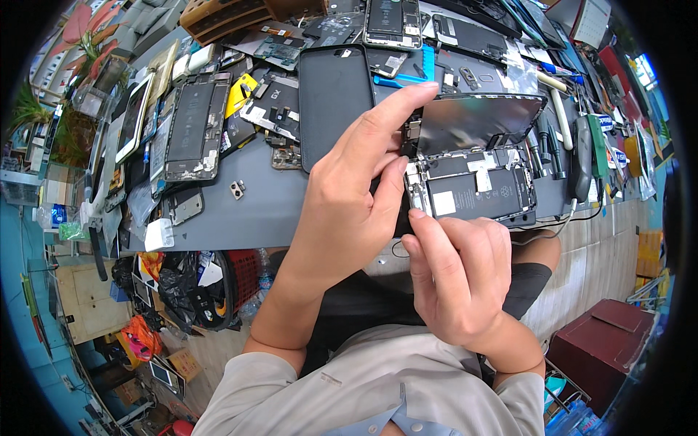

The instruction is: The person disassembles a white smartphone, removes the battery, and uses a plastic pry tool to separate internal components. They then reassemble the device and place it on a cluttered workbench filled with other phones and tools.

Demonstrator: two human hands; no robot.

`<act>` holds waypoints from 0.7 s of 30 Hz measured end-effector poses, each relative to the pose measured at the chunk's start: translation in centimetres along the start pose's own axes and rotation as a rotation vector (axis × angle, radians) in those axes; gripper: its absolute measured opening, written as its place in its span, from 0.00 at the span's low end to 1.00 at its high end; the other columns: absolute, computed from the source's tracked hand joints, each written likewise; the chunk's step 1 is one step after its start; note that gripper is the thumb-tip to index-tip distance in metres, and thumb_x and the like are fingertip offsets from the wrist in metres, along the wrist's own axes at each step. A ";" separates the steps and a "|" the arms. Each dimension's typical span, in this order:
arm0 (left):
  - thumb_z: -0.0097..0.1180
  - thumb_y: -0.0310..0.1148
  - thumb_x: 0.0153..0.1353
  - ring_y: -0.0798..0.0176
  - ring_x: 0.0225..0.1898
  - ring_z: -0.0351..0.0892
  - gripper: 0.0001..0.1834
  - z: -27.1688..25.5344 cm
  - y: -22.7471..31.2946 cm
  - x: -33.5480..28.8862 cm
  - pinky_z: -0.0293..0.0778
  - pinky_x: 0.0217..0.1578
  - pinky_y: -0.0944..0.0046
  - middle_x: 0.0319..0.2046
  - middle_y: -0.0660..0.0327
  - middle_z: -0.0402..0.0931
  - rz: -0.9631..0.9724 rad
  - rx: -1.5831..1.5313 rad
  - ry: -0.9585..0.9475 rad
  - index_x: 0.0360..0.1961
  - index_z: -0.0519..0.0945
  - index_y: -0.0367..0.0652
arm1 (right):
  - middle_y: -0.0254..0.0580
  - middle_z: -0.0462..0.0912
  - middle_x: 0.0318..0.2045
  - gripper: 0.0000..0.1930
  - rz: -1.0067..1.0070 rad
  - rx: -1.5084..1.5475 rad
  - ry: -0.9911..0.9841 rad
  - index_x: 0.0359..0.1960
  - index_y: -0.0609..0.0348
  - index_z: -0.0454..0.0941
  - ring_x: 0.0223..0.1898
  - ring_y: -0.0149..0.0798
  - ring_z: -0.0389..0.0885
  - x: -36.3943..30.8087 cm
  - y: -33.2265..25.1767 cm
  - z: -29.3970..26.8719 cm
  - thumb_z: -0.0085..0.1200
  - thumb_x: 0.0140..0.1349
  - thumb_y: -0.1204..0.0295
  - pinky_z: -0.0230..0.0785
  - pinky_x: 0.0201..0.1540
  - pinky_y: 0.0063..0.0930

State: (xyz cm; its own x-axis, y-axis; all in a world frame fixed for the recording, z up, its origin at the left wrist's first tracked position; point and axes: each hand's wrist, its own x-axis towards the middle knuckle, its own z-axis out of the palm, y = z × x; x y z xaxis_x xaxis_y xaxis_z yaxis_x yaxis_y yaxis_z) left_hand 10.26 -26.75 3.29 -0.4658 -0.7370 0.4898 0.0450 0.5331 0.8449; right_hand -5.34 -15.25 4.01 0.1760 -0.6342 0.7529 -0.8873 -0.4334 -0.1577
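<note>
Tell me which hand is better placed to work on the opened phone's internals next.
Right, probably. The right hand has its fingertips at the near edge of the opened phone, beside the exposed internals. The left hand is occupied, its forefinger propping the lifted screen and its thumb on the frame.

sleeves: light grey, rolled above the elbows; forearms bare | collar: blue lining | trousers: dark; no rings

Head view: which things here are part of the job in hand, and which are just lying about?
In hand:
- opened phone, held by the left hand
- its lifted screen, propped by the left forefinger
- right hand at the phone's lower edge

Lying about:
- black phone cover
- gutted phone frame
- tweezers and tools
- grey mat
</note>
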 end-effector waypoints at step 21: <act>0.53 0.03 0.76 0.59 0.73 0.86 0.39 0.0 0.1 0.0 0.84 0.72 0.61 0.82 0.50 0.75 -0.023 0.001 -0.006 0.86 0.69 0.31 | 0.48 0.86 0.41 0.17 -0.189 -0.183 -0.040 0.51 0.71 0.92 0.37 0.44 0.84 -0.5 0.0 0.6 0.71 0.68 0.69 0.83 0.42 0.42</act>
State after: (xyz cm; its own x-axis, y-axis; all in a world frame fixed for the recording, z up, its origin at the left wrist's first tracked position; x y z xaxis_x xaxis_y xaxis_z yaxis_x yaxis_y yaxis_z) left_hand 10.29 -26.72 3.34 -0.4718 -0.7465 0.4691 0.0336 0.5165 0.8556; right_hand -5.17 -15.31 3.27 0.3591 -0.5797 0.7314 -0.8988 -0.4258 0.1038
